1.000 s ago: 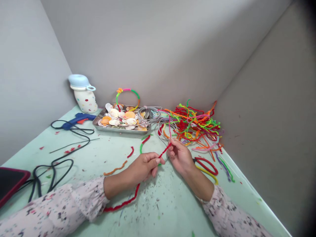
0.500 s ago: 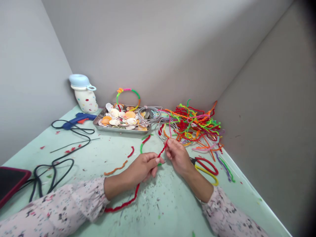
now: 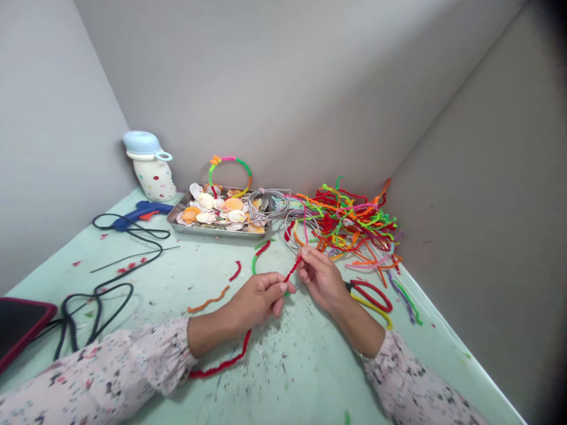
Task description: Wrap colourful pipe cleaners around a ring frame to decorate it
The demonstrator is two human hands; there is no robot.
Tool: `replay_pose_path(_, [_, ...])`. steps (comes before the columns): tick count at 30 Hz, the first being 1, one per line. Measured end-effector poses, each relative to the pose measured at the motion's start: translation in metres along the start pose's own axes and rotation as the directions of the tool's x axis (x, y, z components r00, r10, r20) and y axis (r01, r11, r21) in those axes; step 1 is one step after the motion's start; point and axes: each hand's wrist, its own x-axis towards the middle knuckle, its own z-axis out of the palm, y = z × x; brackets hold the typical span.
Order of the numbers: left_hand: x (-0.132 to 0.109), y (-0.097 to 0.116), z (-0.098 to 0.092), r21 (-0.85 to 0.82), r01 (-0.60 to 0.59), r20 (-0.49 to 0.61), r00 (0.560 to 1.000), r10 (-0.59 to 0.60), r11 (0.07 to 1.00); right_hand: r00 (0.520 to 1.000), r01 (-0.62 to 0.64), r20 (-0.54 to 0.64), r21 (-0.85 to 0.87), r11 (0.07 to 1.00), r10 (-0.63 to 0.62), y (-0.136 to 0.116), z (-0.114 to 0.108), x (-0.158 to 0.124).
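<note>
A red pipe cleaner (image 3: 293,268) stretches between my two hands above the middle of the table. My left hand (image 3: 261,296) pinches it between thumb and fingers. At its upper end, the fingertips of my right hand (image 3: 322,276) are closed on it. Below my left wrist, a long red fuzzy strand (image 3: 225,365) curves over the table; whether it joins the held piece is hidden by the hand. Short pieces lie near my left hand: an orange one (image 3: 208,300), a red one (image 3: 235,270) and a green-and-red one (image 3: 257,255).
Scissors (image 3: 372,295) lie beside my right wrist. Behind are a metal tray (image 3: 217,232) of shells, a colourful ring (image 3: 230,158), coiled grey wire (image 3: 270,203) and a pipe-cleaner heap (image 3: 349,221). Leftward are a blue glue gun (image 3: 139,215), black cord (image 3: 100,292), phone (image 3: 24,330) and bottle (image 3: 153,171).
Almost nothing differs. Both hands keep their pinch on the red pipe cleaner, and my right hand has shifted very slightly.
</note>
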Motion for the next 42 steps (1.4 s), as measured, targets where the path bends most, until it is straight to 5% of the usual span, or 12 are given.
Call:
replay_pose_path(7, [-0.001,0.003,-0.001,-0.033,0.038,-0.012,0.999,-0.039,0.999,0.985,0.028,0.173,-0.201,0.979,0.008,0.000,-0.005,-0.004])
replay_pose_path(17, [0.000,0.002,0.000,0.008,-0.006,0.001,1.000,0.006,1.000,1.000,-0.018,-0.014,-0.079,0.997,0.017,0.002,0.003,-0.005])
replay_pose_path(26, [-0.002,0.001,-0.001,-0.010,0.038,0.033,0.999,-0.037,0.999,0.987,-0.075,0.141,0.012,0.997,0.073,-0.003,-0.004,-0.001])
replay_pose_path(32, [-0.002,0.005,-0.002,-0.021,0.051,0.040,0.998,-0.050,0.998,0.991,-0.082,0.109,0.081,0.993,0.073,-0.003,-0.006,0.002])
replay_pose_path(42, [0.000,0.003,-0.001,0.005,0.042,0.028,0.999,-0.042,0.999,0.996,0.082,-0.017,-0.118,0.990,-0.085,0.008,-0.003,0.001])
